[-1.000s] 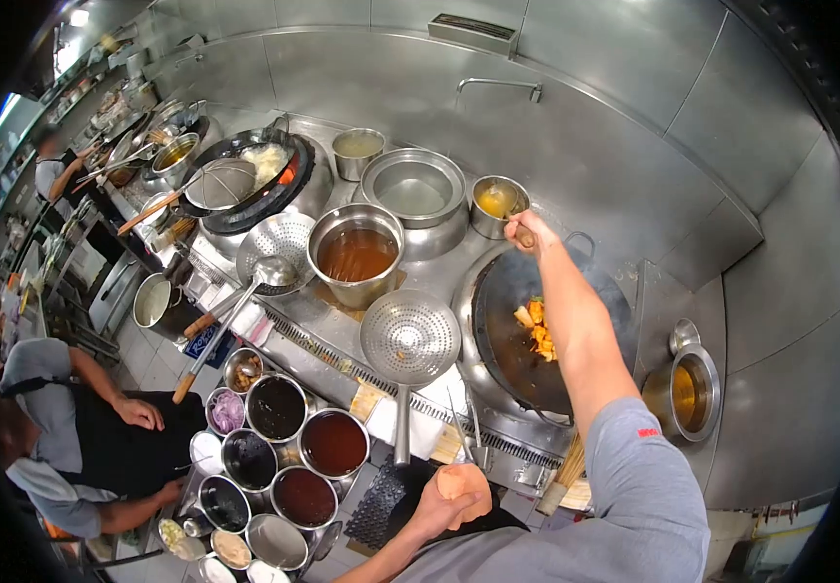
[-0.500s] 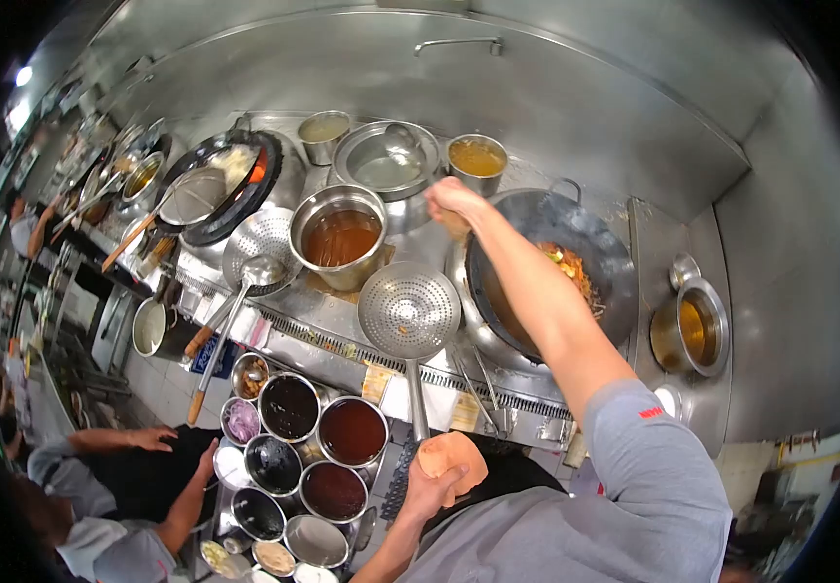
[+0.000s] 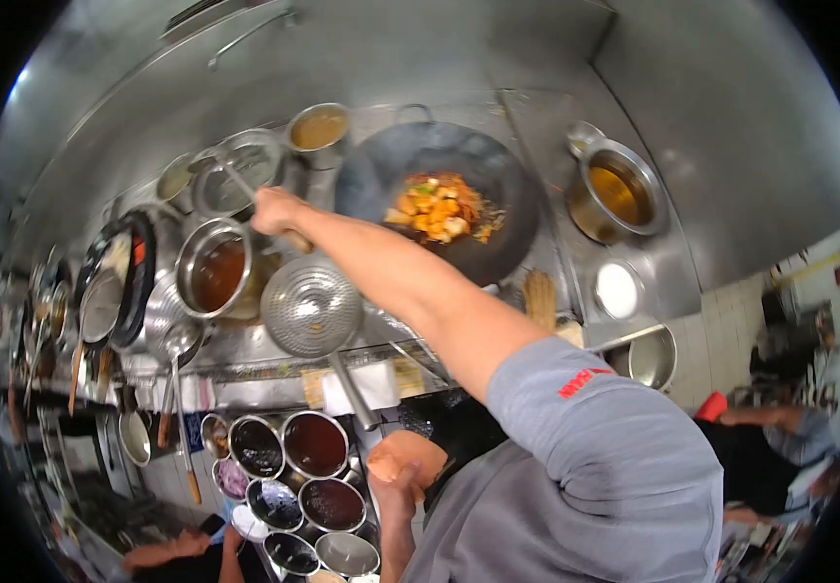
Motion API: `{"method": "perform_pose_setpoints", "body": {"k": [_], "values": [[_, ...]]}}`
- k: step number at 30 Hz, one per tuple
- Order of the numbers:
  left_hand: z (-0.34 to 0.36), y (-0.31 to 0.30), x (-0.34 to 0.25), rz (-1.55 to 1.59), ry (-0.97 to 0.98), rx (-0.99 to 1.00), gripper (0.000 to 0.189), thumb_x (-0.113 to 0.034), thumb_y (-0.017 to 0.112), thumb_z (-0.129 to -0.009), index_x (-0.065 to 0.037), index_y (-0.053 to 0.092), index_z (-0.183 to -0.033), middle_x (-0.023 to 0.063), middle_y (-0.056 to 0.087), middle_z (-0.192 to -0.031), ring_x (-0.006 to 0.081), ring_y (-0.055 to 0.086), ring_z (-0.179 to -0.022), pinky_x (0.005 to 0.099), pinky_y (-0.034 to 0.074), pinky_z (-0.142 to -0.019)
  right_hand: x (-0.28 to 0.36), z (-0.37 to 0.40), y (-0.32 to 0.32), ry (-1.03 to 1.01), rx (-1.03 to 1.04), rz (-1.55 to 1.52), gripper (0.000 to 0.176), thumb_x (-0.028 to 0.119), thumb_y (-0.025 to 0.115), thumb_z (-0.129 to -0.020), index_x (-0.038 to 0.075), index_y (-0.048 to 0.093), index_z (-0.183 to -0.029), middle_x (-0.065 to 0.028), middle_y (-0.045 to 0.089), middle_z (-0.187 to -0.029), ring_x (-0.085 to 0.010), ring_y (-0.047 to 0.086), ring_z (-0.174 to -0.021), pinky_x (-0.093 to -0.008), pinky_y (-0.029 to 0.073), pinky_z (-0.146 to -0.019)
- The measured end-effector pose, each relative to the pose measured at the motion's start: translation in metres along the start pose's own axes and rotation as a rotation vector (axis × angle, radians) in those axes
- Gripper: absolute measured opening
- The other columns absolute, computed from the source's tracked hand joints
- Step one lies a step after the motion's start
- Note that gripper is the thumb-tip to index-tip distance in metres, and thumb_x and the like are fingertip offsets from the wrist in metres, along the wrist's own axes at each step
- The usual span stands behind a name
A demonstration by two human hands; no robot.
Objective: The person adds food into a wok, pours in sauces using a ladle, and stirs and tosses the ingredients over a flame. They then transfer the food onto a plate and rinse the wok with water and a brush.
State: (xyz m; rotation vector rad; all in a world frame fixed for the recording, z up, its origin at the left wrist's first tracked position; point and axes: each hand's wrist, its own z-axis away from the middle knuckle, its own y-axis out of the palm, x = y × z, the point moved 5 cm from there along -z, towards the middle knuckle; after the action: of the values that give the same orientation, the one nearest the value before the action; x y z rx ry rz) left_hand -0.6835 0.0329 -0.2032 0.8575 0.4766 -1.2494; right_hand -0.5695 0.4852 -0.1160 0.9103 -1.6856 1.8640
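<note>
My right hand (image 3: pixel 279 212) is closed around the wooden-ended handle of a metal ladle (image 3: pixel 236 179). The ladle's head is over the left rim of a wide pot of clear liquid (image 3: pixel 263 160). My right arm crosses in front of a large dark wok (image 3: pixel 371 175). Orange and yellow chunks with shredded pieces (image 3: pixel 439 206) lie in the wok. Low and near my body, my left hand (image 3: pixel 399 494) grips a folded orange cloth (image 3: pixel 406 455). Below my right forearm, a perforated strainer (image 3: pixel 311 306) rests with its handle pointing toward me.
A pot of reddish-brown liquid (image 3: pixel 214 277) stands left of the strainer. Several sauce containers (image 3: pixel 315 442) crowd the lower left, near a co-worker's arm (image 3: pixel 172 552). At right sit a pot of yellow oil (image 3: pixel 587 209) and a bamboo brush (image 3: pixel 539 299). Another person (image 3: pixel 770 447) is behind, right.
My view has turned right, bringing the wok and its food fully into sight. The ladle's head has moved from inside the clear-liquid pot to its left rim. My left hand still grips the cloth.
</note>
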Motion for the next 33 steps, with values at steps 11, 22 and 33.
{"method": "perform_pose_setpoints", "body": {"k": [11,22,33], "values": [[-0.002,0.091,0.03,-0.241,0.047,0.289,0.063,0.007,0.071,-0.071,-0.004,0.045,-0.127,0.0093,0.059,-0.107,0.0203,0.061,-0.097,0.0353,0.052,-0.087,-0.086,0.361,-0.141,0.199,0.064,-1.431,0.04,0.022,0.045,-0.101,0.006,0.037,-0.136,0.0038,0.04,-0.07,-0.0032,0.036,-0.043,-0.0197,0.034,-0.035],[-0.011,0.252,0.176,-0.481,0.211,0.328,0.052,0.0,0.073,-0.072,-0.005,0.051,-0.118,0.0073,0.06,-0.1,0.0169,0.06,-0.091,0.0319,0.052,-0.079,-0.21,0.776,-0.146,0.557,-0.364,-1.25,0.033,0.015,0.05,-0.098,0.006,0.04,-0.128,-0.0003,0.041,-0.064,-0.0067,0.036,-0.04,-0.0226,0.033,-0.035],[-0.078,0.359,0.292,-0.182,0.0,0.221,0.034,0.002,0.066,-0.078,-0.004,0.048,-0.106,0.0085,0.058,-0.096,0.0194,0.061,-0.085,0.0345,0.054,-0.07,-0.28,0.86,-0.148,0.702,-0.556,-1.117,0.034,0.012,0.047,-0.099,0.007,0.039,-0.132,-0.001,0.04,-0.063,-0.0081,0.036,-0.039,-0.0241,0.033,-0.036]]}}
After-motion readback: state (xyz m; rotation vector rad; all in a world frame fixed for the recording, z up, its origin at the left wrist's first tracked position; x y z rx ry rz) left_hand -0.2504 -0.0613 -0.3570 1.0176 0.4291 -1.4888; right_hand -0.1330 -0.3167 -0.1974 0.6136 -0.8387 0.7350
